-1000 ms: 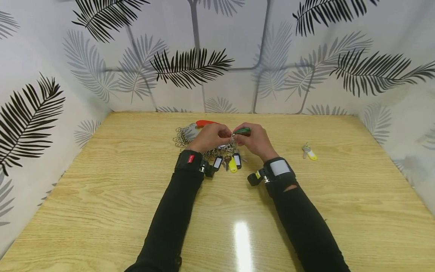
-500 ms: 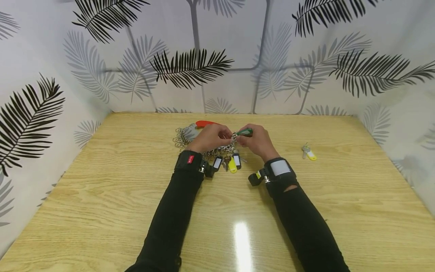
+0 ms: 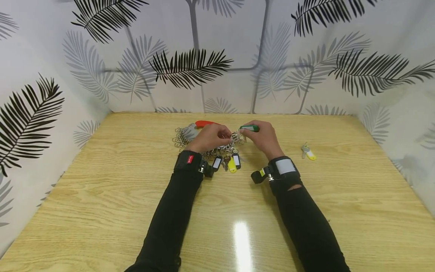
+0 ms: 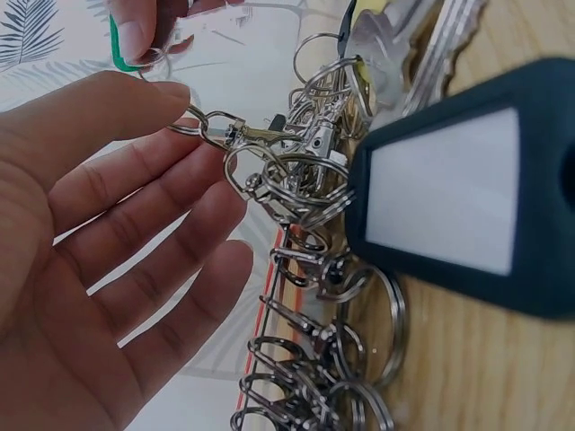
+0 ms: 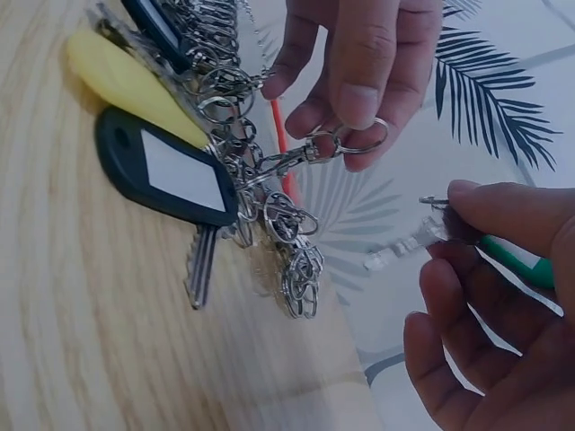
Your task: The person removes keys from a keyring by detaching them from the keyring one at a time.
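My left hand [image 3: 210,136] pinches a metal split ring [image 5: 386,135] between thumb and fingertips. A swivel snap hook [image 5: 287,162] joins that ring to a bunch of similar hooks and rings [image 4: 269,368]. Just to the right, my right hand [image 3: 262,136] pinches a green key tag [image 3: 249,128] with a small ring and a silver key [image 5: 404,244], blurred in the right wrist view. A gap separates this key from the left hand's ring. Below the hands lie black-framed tags [image 4: 440,193], a yellow tag [image 3: 232,165] and keys [image 5: 202,269].
Behind the left hand lies a flat grey piece [image 3: 191,132] with a red edge [image 3: 205,123], rimmed by hooks and rings. Another key with a yellow tag [image 3: 310,154] lies apart on the wooden table [image 3: 102,196]. A leaf-patterned wall [image 3: 231,90] stands behind.
My right hand has moved to the right and away from the left hand, carrying the green key tag. The left hand stays in place on the ring.
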Motion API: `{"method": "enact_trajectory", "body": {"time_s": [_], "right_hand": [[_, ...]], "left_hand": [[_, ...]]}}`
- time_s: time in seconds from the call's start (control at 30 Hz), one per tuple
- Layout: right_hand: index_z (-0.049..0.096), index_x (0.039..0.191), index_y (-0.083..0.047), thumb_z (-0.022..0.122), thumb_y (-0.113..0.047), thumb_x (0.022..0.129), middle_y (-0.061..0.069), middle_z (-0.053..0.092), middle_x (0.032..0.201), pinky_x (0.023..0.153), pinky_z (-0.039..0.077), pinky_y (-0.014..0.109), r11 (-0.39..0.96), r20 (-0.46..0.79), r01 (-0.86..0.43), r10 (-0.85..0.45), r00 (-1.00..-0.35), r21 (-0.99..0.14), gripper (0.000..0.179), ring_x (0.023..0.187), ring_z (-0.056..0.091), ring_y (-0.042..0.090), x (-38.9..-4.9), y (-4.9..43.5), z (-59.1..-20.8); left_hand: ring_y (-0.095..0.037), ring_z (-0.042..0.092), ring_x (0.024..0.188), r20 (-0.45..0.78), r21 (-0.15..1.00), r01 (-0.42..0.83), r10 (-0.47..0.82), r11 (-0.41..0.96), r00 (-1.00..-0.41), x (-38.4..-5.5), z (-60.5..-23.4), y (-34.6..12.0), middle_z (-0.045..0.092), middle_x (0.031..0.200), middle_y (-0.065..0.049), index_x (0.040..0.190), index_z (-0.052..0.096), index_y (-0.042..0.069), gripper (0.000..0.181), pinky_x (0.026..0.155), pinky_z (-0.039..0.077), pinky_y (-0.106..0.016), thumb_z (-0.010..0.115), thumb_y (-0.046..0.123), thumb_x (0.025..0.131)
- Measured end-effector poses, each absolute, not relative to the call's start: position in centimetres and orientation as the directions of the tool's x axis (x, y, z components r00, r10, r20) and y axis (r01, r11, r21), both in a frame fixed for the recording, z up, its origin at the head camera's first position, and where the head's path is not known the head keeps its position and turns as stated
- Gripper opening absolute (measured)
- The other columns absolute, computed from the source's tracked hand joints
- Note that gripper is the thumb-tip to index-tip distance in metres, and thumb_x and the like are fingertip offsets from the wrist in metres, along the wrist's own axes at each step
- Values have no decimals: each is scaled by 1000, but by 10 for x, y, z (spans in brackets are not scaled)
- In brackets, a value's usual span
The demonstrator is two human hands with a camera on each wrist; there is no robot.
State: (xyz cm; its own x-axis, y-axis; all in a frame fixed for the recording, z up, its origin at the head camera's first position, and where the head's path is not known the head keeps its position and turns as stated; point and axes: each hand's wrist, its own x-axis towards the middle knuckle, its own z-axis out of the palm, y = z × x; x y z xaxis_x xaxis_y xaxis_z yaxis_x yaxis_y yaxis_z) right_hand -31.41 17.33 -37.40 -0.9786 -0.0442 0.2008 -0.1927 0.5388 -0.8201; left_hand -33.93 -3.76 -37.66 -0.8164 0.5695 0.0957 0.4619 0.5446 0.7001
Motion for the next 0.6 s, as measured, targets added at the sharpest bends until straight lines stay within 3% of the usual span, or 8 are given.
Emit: {"method": "enact_trajectory", "body": {"time_s": [0.4, 0.6], "right_hand": [[73, 106, -11, 69, -34, 91, 6, 69, 108, 84, 47, 35, 453, 248, -223, -4, -969, -863, 28, 101, 61, 20, -313, 178, -371], [73, 108, -10, 66, -30, 94, 6, 70, 103, 82, 48, 33, 453, 326, -277, 31, -945, -847, 26, 96, 62, 18, -316, 179, -372]], "left_hand": [[-17, 60, 86, 92, 704, 460, 573, 542, -815, -338, -377, -38, 64, 96, -3, 113, 66, 6, 23, 79, 50, -31, 66, 18, 94], [-17, 60, 85, 92, 697, 462, 571, 548, -816, -339, -377, -37, 64, 95, -3, 112, 67, 7, 22, 79, 50, -32, 66, 19, 94]]}}
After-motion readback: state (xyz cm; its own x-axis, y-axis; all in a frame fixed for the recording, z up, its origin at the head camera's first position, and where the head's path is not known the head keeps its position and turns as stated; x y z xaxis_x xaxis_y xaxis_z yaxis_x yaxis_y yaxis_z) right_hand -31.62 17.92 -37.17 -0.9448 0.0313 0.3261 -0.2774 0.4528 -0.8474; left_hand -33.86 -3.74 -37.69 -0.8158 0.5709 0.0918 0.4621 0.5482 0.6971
